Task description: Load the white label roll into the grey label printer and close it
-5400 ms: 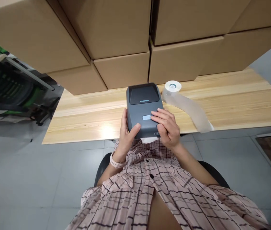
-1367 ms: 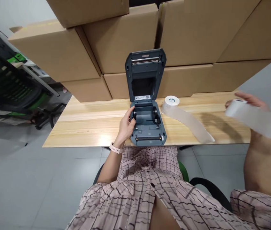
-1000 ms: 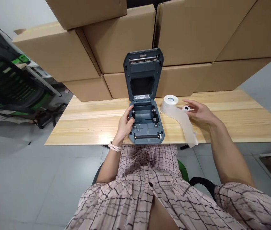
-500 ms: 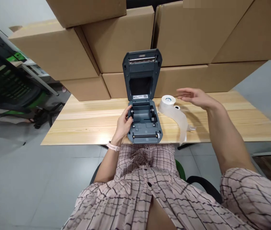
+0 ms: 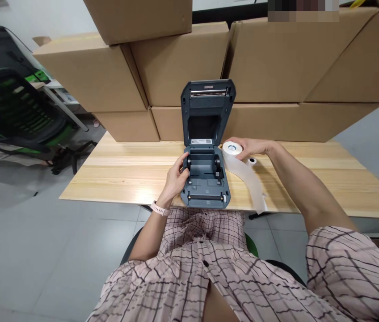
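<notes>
A dark grey label printer [image 5: 206,176] stands on the wooden table with its lid [image 5: 208,107] raised and its roll bay bare. My left hand [image 5: 175,178] grips the printer's left side, its fingers and thumb at the left black roll holder [image 5: 189,161]. To the right of the printer is a white label roll [image 5: 232,149], a long strip [image 5: 248,176] unwound from it past the table's front edge. My right hand [image 5: 248,147] is closed round the roll's right side, the fingers partly hidden behind it. Beside that hand lies a small roll with a black core [image 5: 251,161].
Cardboard boxes [image 5: 179,67] are stacked along the back of the table [image 5: 310,183], close behind the raised lid. A black mesh chair [image 5: 18,107] stands off to the left on the tiled floor.
My right hand has come down and left from above the table and taken hold of the label roll. My left hand stays on the printer. The view has shifted slightly.
</notes>
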`<state>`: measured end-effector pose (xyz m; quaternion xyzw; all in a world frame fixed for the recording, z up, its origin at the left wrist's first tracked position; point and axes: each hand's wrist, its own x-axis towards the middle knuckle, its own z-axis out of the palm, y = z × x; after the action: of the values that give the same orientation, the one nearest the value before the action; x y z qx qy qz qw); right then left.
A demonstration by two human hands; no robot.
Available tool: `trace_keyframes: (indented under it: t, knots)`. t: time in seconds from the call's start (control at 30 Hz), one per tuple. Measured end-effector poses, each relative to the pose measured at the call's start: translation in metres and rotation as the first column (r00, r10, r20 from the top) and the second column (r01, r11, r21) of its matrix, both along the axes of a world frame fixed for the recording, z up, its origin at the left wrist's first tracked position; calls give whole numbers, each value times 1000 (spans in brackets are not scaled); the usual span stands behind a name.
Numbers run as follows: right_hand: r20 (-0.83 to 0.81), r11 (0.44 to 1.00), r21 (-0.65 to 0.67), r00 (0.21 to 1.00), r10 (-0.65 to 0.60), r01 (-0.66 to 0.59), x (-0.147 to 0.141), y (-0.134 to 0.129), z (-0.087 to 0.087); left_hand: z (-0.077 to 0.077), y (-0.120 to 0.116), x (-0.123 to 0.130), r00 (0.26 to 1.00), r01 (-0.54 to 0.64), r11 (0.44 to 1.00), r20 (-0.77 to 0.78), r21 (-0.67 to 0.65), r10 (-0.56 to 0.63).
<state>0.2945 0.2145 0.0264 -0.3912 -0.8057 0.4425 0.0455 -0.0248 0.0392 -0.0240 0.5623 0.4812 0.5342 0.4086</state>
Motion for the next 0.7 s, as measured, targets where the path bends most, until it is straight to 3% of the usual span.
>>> trace_keyframes:
  t: [0.17, 0.3, 0.4, 0.47, 0.57, 0.7]
  knots:
    - [-46, 992, 50, 993, -113, 115, 8, -11, 9, 1, 0, 1, 999, 35, 997, -20, 64, -34]
    - [-268, 977, 49, 945, -185, 205, 13, -32, 44, -1, 1, 0, 998, 34, 996, -46, 86, -30]
    - [-389, 996, 9, 918, -75, 86, -13, -50, 73, -3, 3, -2, 997, 37, 996, -69, 83, -32]
    - [-314, 991, 122, 945, 89, -53, -45, -57, 87, -4, 5, -5, 994, 48, 996, -101, 79, -39]
    - [-10, 929, 241, 956, 293, -282, -99, -64, 96, -5, 7, -9, 988, 65, 996, -142, 68, -54]
    - [323, 846, 256, 866, 382, -468, -144, -70, 88, -6, 7, -10, 990, 76, 995, -124, 60, -68]
